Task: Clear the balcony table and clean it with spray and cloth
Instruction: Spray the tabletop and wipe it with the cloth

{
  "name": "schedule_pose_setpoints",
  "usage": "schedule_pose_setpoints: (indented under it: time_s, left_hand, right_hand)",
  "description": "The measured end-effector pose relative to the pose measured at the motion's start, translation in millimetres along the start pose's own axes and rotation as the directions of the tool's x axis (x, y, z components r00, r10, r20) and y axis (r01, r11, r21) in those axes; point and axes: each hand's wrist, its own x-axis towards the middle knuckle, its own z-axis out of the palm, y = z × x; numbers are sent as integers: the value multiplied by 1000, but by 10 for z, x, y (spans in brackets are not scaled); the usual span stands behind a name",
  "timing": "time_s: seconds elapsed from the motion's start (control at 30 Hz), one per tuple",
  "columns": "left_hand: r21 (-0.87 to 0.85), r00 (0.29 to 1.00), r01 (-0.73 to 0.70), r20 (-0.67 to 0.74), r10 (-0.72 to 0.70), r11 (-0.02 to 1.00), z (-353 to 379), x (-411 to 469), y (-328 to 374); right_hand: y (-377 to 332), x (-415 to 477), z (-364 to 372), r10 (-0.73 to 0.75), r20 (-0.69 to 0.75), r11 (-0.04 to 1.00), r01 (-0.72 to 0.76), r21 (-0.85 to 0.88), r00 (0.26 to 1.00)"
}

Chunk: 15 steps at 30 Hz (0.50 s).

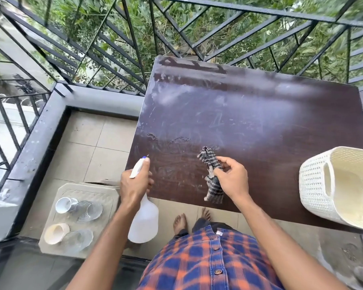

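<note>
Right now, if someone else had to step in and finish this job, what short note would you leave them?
Left hand: grip shut on the spray bottle, nozzle aimed at the table.
Right hand: grip shut on the checked cloth, held over the near part of the table.
Done: cups and glass bowls sit on a tray on the floor to the left. Wet streaks show on the top.
Left: a white basket still stands on the right edge. Move it, then wipe the whole top dry.

Dark wet table (260,126), white basket (342,189)
</note>
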Motion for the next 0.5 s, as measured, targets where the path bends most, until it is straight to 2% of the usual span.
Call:
schedule_pose_setpoints:
  time_s: [0.1,0.27,0.4,0.5]
  left_hand:
    - [31,991,32,126,-36,999,142,-51,1]
    - [41,985,28,169,-35,999,490,-208,94]
    - [32,939,75,334,-81,997,828,-334,255]
    - [48,950,29,309,-43,998,1066,-407,343]
  right_hand:
    - [4,94,-10,7,15,1000,-7,7,1000]
    - [32,311,-114,11,31,1000,-11,11,999]
    - [71,516,-229,49,10,997,-49,52,999]
    - [114,650,-292,94,-7,992,-93,88,996]
